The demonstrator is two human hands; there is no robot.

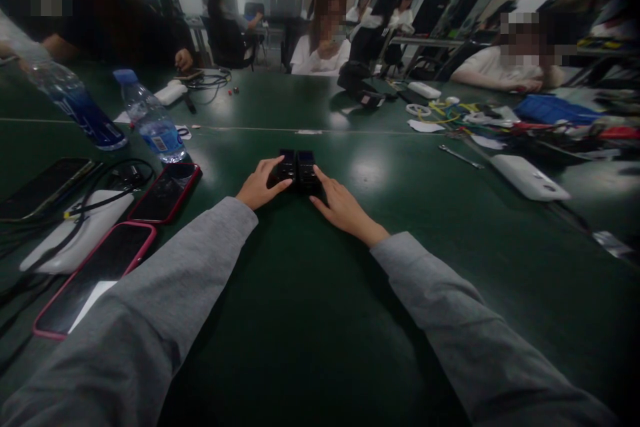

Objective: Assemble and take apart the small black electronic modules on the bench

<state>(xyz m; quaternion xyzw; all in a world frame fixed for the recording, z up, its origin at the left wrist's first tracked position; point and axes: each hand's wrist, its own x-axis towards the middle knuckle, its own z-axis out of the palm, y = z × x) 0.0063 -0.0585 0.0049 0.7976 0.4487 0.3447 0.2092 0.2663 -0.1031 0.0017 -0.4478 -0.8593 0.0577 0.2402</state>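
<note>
Two small, shiny black blocks (307, 172) stand side by side on the dark green table, nearly touching; their exact kind cannot be made out. My left hand (265, 183) grips the left black block (287, 170), index finger along its top and thumb at its near side. Against the outer side of the right one rests my right hand (343, 203), index finger at its upper edge and thumb in front, closed around that side. The outer faces of both blocks are partly covered by my fingers.
Left of my arms lie a red-edged phone (166, 193), a pink-cased phone (100, 280), a white power bank (75, 233) and cables. Two water bottles (155, 127) stand behind. To the right are a wrench (461, 157), another white power bank (530, 177) and tangled wires. People sit across the table.
</note>
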